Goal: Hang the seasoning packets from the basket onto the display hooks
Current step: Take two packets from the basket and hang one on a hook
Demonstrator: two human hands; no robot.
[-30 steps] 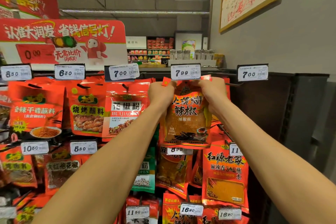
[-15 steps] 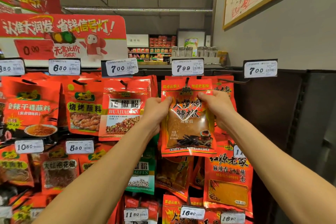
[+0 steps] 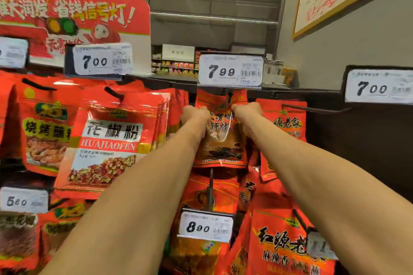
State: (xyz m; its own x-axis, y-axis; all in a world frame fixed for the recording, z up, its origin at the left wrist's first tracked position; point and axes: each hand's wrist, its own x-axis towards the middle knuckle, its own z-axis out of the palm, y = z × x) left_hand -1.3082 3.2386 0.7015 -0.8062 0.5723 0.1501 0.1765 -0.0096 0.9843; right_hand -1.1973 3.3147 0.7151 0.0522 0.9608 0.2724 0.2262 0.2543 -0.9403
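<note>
A red chili-powder packet point(image 3: 221, 147) hangs on the display hook point(image 3: 229, 96) under the 7.99 price tag point(image 3: 230, 70). My left hand point(image 3: 194, 118) grips the packet's left edge near the top. My right hand point(image 3: 247, 116) grips its right edge at the same height. Both hands are pushed in toward the back of the rack, and the packet's middle is creased between them. The basket is out of view.
Red seasoning packets fill the neighbouring hooks, such as the Huajiaofen packet point(image 3: 111, 140) on the left. An 8.90 price tag point(image 3: 205, 226) juts out below my arms. A bare hook point(image 3: 312, 108) carries a 7.00 tag point(image 3: 377, 87) at right, beside a dark panel.
The packet has gone back along the hook toward the rack. Both hands moved forward and up its edges. The camera has come closer to the display.
</note>
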